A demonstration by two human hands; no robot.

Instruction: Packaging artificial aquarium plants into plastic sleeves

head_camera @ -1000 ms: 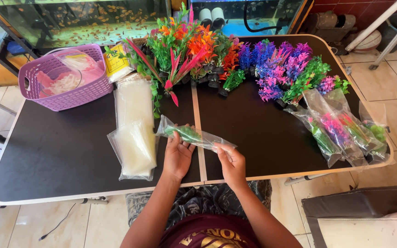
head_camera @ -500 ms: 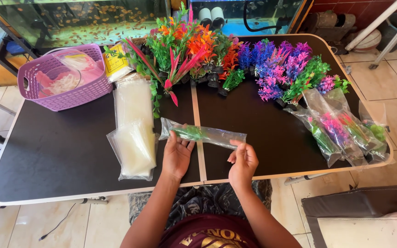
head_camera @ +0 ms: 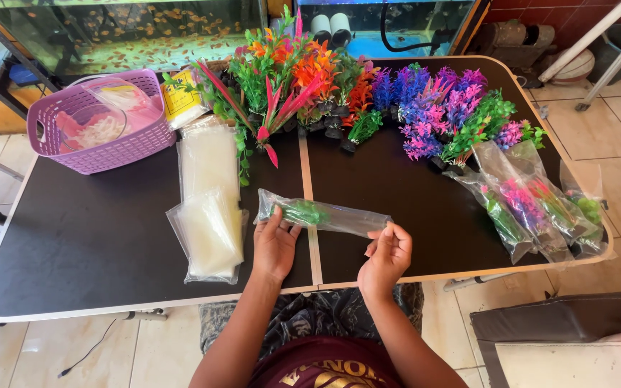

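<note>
Bagging plastic aquarium plants at a black desk (head_camera: 95, 244).

At the far left a purple basket (head_camera: 102, 144) holds clear bags with pink and white contents; just right of it lies a yellow label card (head_camera: 181, 104), and nearer the person a stack of empty clear bags (head_camera: 210, 208) lies flat. The left hand (head_camera: 276, 244) rests palm-down with fingers spread on the end of a long clear bag (head_camera: 325, 214) holding a green plant (head_camera: 305, 213), lying across the desk's centre seam. The right hand (head_camera: 386, 255) pinches the bag's other end between thumb and fingertips; half a second ago it was lower and off the bag. Behind stands a row of loose plants (head_camera: 368, 93), red and orange to purple. At the right edge lie filled bags (head_camera: 533, 205) of pink and green plants.
</note>
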